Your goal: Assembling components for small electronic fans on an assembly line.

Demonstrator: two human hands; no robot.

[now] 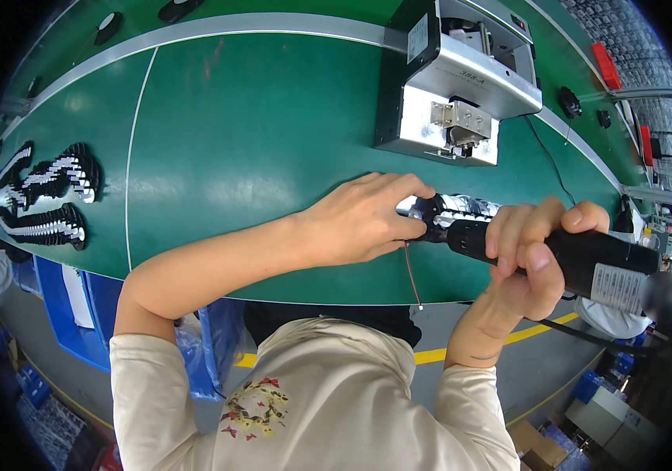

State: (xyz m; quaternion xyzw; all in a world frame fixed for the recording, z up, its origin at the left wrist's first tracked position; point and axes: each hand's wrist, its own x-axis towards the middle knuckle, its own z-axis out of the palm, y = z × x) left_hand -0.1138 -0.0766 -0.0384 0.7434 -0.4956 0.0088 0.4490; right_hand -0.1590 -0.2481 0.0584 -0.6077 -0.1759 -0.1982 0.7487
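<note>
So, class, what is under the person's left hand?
At the fingers of the left hand, some of a black part shows, with a thin red wire nearby. Whatever the hand covers cannot be seen.

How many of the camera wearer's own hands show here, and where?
2: the left hand holds the end of a black-and-silver part on the green table; the right hand grips a black handheld tool. Neither is hidden.

1. A green counter (249, 118) spans the frame, a white line (139, 102) crossing it at left.
2. Far left: rows of black-and-white pieces (57, 171).
3. Upper right: a boxy silver-and-black machine (469, 74) and dark cable (552, 160).
4. Right of centre: a shiny part (461, 206), a thin red wire (411, 273) near it.
</note>
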